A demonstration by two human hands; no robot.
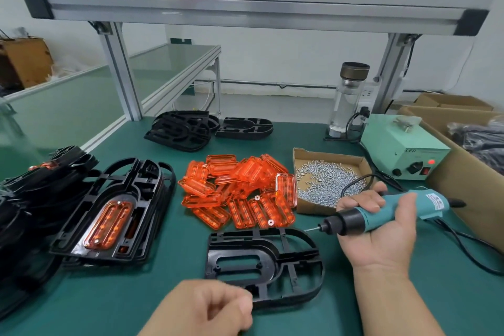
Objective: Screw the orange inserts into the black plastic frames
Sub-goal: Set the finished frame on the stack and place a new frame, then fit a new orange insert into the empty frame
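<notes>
**A:** What does the frame in front look like?

**B:** The empty frame (240,249) lies flat on the green mat (152,289), front and centre, just near of the pile of inserts (240,191). It is black plastic, arched at one end and ribbed inside. The long rounded slot in its middle has nothing in it.

**A:** And a fitted one?

**B:** One fitted frame (90,215) tops the stack of frames (32,199) on the left. Its fitted insert (107,224) is clear orange and oblong, seated in the slot, with a silver screw head showing at each end.

**A:** Counts?

**B:** There is one empty frame in front and one fitted frame in plain sight. At least two more, the back frames (180,131), lie by the shelf posts. The loose inserts number well over a dozen, heaped too thickly for an exact count. The box of screws (327,180) holds far too many to count. There is one screwdriver (373,217).

**A:** The hands?

**B:** The right hand (381,240) has its fingers wrapped round the teal screwdriver. The tool lies level, with its bit pointing left above the frame's far right corner. The left hand (215,305) is curled at the frame's near edge. It is blurred, so I cannot tell whether it pinches the frame or holds nothing.
</notes>
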